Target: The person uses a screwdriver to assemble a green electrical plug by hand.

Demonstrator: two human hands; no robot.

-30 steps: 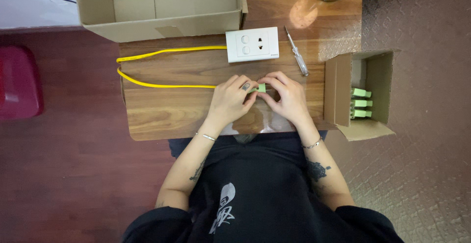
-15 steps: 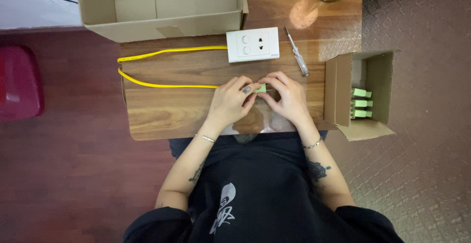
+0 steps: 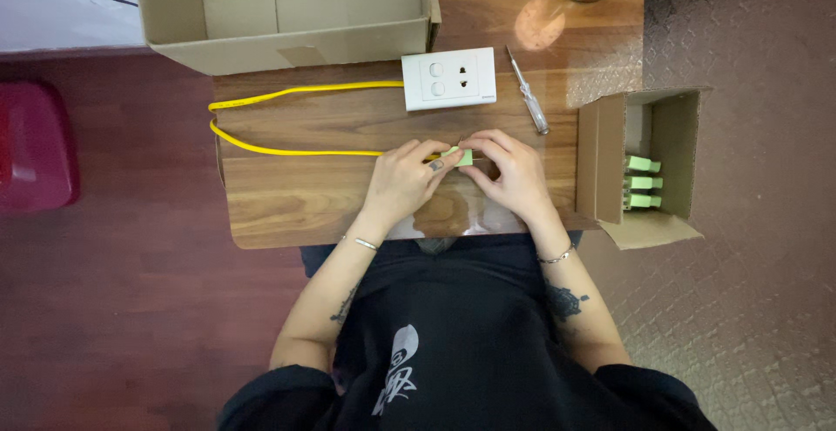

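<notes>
I see a white switch plate [image 3: 449, 78] at twelve o'clock on the wooden table [image 3: 287, 196]. A screwdriver [image 3: 529, 94] lies beside it. A big cardboard box [image 3: 287, 13] sits at eleven o'clock, a small box [image 3: 649, 165] at three.

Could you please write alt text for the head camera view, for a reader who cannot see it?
Both hands, left hand and right hand, pinch a small green plug on a yellow cable over a wooden table. A white socket plate, a screwdriver and two cardboard boxes lie beyond.
</notes>
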